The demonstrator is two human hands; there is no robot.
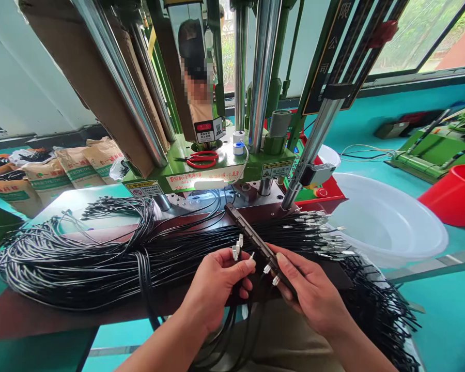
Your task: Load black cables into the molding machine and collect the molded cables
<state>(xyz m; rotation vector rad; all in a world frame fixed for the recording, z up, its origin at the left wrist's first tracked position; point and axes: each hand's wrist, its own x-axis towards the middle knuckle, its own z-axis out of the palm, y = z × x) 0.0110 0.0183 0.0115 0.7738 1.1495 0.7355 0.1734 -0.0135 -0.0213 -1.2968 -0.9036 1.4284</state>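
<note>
My left hand (222, 281) is closed on several black cables, their pale plug ends (237, 248) poking up above the thumb. In my right hand (308, 287) is a long dark bar (256, 238) with notches along it, held at a slant with its far end toward the press. Small white connectors (272, 274) sit at the bar's lower part, by the right fingers. From the left hand the cables (232, 320) hang down over the lap. Behind both hands lies a thick bundle of black cables (112, 263) across the brown tabletop.
A green press (251, 165) with steel columns stands ahead, red-handled snips (202, 159) on its ledge. At the right are a white tub (387, 217), a red bucket (455, 196) and a heap of black cable ends (380, 305). Paper sacks (75, 168) stand back left.
</note>
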